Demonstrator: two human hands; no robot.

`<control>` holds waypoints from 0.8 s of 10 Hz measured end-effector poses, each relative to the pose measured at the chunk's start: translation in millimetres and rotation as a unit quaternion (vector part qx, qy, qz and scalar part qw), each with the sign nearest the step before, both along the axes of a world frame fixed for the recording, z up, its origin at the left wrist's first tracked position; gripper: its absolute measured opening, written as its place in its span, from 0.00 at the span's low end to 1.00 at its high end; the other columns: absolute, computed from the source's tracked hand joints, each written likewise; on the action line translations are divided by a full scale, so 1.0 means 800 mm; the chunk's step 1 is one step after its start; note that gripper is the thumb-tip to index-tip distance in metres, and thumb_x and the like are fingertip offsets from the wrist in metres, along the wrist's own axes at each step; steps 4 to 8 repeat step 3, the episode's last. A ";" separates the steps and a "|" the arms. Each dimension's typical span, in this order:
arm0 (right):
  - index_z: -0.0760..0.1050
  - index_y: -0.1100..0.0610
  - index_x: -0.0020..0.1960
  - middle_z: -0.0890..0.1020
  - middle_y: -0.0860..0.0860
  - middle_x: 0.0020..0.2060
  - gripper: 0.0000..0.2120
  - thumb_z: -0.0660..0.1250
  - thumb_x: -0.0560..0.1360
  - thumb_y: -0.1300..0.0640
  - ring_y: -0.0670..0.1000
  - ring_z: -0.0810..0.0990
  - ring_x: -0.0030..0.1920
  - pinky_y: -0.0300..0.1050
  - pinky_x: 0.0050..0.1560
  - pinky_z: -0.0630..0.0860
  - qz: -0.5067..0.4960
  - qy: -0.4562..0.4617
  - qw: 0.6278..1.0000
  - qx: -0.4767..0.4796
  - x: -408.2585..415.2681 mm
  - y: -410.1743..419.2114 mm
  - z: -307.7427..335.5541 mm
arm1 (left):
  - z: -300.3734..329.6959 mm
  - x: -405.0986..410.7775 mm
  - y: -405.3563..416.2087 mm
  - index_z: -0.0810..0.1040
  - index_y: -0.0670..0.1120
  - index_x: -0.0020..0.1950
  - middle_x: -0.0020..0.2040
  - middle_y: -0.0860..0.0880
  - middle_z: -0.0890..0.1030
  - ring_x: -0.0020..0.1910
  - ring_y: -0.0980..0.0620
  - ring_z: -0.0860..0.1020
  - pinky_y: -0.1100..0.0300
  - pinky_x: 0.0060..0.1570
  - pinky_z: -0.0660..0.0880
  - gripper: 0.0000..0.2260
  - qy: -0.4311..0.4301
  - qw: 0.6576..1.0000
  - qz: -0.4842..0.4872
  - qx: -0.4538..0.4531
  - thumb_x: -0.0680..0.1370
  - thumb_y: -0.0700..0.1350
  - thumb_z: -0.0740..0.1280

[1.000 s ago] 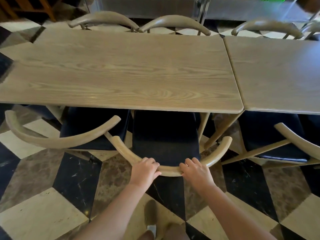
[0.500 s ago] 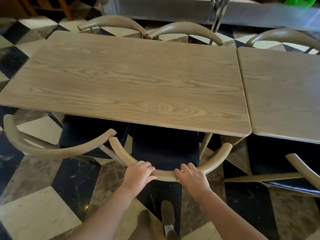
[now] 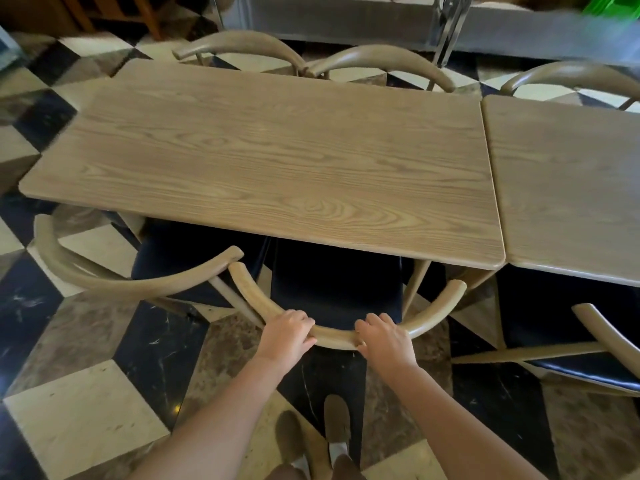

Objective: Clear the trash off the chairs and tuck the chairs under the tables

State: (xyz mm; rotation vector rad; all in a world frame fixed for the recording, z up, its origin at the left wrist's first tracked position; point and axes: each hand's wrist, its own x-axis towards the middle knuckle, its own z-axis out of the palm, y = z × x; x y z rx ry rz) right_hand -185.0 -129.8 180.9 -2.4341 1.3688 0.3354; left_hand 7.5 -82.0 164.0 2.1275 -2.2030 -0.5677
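Observation:
A wooden chair with a curved backrest (image 3: 334,337) and a dark seat (image 3: 336,289) stands in front of me, its seat partly under the wooden table (image 3: 270,164). My left hand (image 3: 287,336) grips the backrest left of its middle. My right hand (image 3: 384,339) grips it right of the middle. No trash shows on the seat's visible part. A second chair (image 3: 114,282) stands to the left, its arm end touching or nearly touching my chair's left arm.
A second table (image 3: 568,188) adjoins on the right, with a chair (image 3: 595,344) angled out beneath it. Three chair backs (image 3: 381,62) line the far side. The floor (image 3: 83,420) is checkered tile. My feet (image 3: 336,424) stand just behind the chair.
The chair has slid forward, so more of its seat lies under the table. I have stepped closer, and both hands keep the same hold on the backrest.

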 end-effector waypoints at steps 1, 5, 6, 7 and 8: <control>0.71 0.55 0.60 0.76 0.52 0.53 0.13 0.62 0.76 0.57 0.54 0.72 0.54 0.47 0.48 0.73 -0.020 0.008 0.998 0.051 0.008 -0.005 0.013 | 0.013 -0.003 -0.006 0.74 0.45 0.64 0.60 0.48 0.77 0.60 0.49 0.75 0.55 0.58 0.74 0.17 0.015 0.998 0.016 0.050 0.77 0.50 0.65; 0.70 0.54 0.64 0.76 0.54 0.58 0.17 0.62 0.77 0.50 0.55 0.72 0.60 0.53 0.53 0.76 0.006 -0.022 0.998 0.050 0.037 -0.040 0.076 | 0.075 0.031 -0.040 0.68 0.47 0.69 0.68 0.47 0.71 0.63 0.49 0.73 0.53 0.60 0.73 0.23 0.045 0.991 0.012 0.127 0.76 0.52 0.65; 0.70 0.54 0.64 0.76 0.54 0.58 0.17 0.62 0.77 0.50 0.55 0.72 0.60 0.53 0.53 0.76 0.006 -0.022 0.998 0.050 0.037 -0.040 0.076 | 0.075 0.031 -0.040 0.68 0.47 0.69 0.68 0.47 0.71 0.63 0.49 0.73 0.53 0.60 0.73 0.23 0.045 0.991 0.012 0.127 0.76 0.52 0.65; 0.70 0.54 0.64 0.76 0.54 0.58 0.17 0.62 0.77 0.50 0.55 0.72 0.60 0.53 0.53 0.76 0.006 -0.022 0.998 0.050 0.037 -0.040 0.076 | 0.075 0.031 -0.040 0.68 0.47 0.69 0.68 0.47 0.71 0.63 0.49 0.73 0.53 0.60 0.73 0.23 0.045 0.991 0.012 0.127 0.76 0.52 0.65; 0.70 0.54 0.64 0.76 0.54 0.58 0.17 0.62 0.77 0.50 0.55 0.72 0.60 0.53 0.53 0.76 0.006 -0.022 0.998 0.050 0.037 -0.040 0.076 | 0.075 0.031 -0.040 0.68 0.47 0.69 0.68 0.47 0.71 0.63 0.49 0.73 0.53 0.60 0.73 0.23 0.045 0.991 0.012 0.127 0.76 0.52 0.65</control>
